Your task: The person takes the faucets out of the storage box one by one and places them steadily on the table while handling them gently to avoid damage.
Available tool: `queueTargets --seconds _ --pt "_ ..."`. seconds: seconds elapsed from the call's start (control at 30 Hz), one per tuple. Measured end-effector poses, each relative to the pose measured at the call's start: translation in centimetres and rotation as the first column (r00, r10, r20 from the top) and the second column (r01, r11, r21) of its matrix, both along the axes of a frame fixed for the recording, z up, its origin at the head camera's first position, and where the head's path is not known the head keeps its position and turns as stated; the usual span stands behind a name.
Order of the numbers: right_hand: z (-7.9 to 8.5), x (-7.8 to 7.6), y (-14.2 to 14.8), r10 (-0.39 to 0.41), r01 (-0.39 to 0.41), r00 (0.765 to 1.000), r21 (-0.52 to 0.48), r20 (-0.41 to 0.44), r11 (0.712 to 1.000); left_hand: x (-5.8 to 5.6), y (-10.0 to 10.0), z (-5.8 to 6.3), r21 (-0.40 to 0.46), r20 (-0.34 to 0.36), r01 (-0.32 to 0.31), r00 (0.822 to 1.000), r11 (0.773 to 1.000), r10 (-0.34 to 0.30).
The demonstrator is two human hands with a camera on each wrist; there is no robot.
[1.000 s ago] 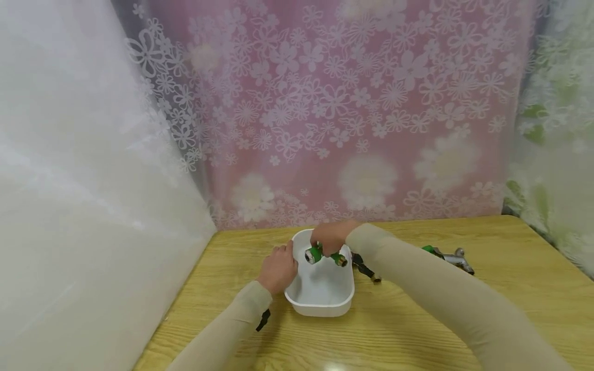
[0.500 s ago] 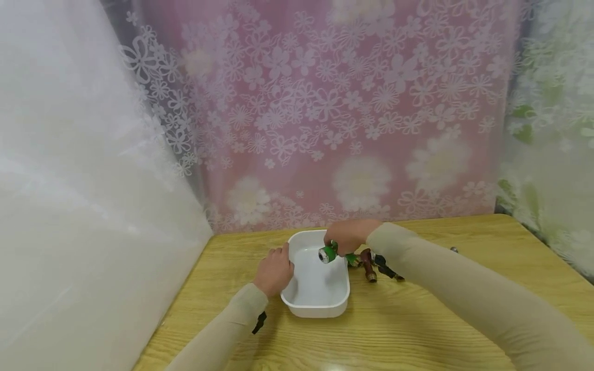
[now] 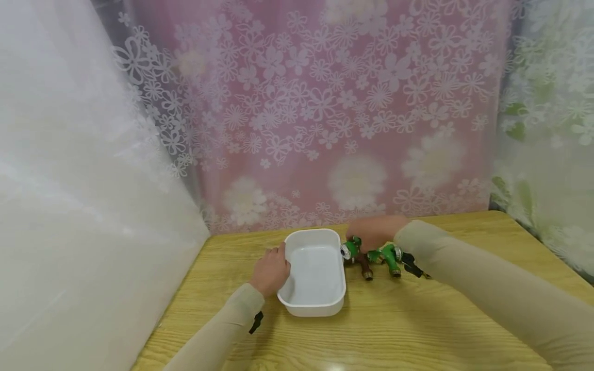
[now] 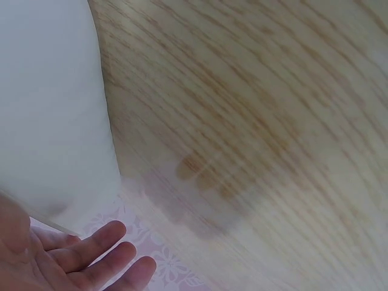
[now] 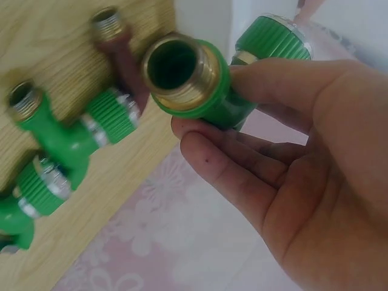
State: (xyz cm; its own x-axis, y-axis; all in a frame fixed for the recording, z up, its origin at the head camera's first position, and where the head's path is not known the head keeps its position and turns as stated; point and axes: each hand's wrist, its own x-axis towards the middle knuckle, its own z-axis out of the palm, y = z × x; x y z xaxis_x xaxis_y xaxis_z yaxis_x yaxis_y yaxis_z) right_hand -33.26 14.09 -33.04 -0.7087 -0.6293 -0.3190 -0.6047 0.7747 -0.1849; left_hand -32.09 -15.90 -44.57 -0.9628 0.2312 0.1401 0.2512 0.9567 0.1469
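My right hand (image 3: pixel 373 233) pinches a green tap (image 5: pixel 209 91) between thumb and fingers. It has a brass threaded outlet and a ribbed green collar. In the head view it overlaps the right rim of the white basin (image 3: pixel 342 281). Below and right of it on the table are a brown tap (image 3: pixel 366 270) and another green tap (image 3: pixel 392 262). My left hand (image 3: pixel 270 270) grips the basin's left rim; several of its fingers (image 4: pixel 115 264) show past the rim in the left wrist view, and the thumb's hold is hidden.
A wooden table (image 3: pixel 394 330) bears the basin and taps. The right wrist view also shows part of a further green tap (image 5: pixel 12 227) there. A pink flowered curtain (image 3: pixel 301 103) hangs behind the table, with a pale sheet (image 3: pixel 93 206) at left.
My right hand has carried the green tap rightward from over the basin to its right rim. The brown tap and another green tap have come into sight. My left hand stays at the rim.
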Motion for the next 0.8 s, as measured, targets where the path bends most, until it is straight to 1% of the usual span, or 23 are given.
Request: queueTargets --seconds 0.23,0.4,0.5,0.67,0.8 --pt "-0.9 0.0 2.9 -0.02 0.02 1.0 0.004 0.009 1.0 0.0 -0.2 0.0 0.008 -0.003 0.016 1.0 1.0 -0.016" --pt "-1.2 0.6 4.6 -0.056 0.056 0.998 0.011 0.014 0.998 0.0 -0.2 -0.1 0.002 -0.021 0.031 0.999 1.0 -0.031" --pt "-1.4 0.8 5.6 -0.079 0.079 0.996 0.001 0.03 0.997 0.1 -0.1 -0.1 0.002 -0.013 0.022 1.0 1.0 -0.022" --pt "-1.7 0.6 7.3 -0.078 0.079 0.996 -0.007 0.036 0.997 0.2 -0.1 0.1 0.005 0.006 -0.003 1.0 1.0 0.003" --pt "-1.7 0.8 8.7 -0.075 0.075 0.997 -0.005 0.027 0.997 0.2 0.0 0.4 0.012 0.01 -0.001 1.0 1.0 0.0"
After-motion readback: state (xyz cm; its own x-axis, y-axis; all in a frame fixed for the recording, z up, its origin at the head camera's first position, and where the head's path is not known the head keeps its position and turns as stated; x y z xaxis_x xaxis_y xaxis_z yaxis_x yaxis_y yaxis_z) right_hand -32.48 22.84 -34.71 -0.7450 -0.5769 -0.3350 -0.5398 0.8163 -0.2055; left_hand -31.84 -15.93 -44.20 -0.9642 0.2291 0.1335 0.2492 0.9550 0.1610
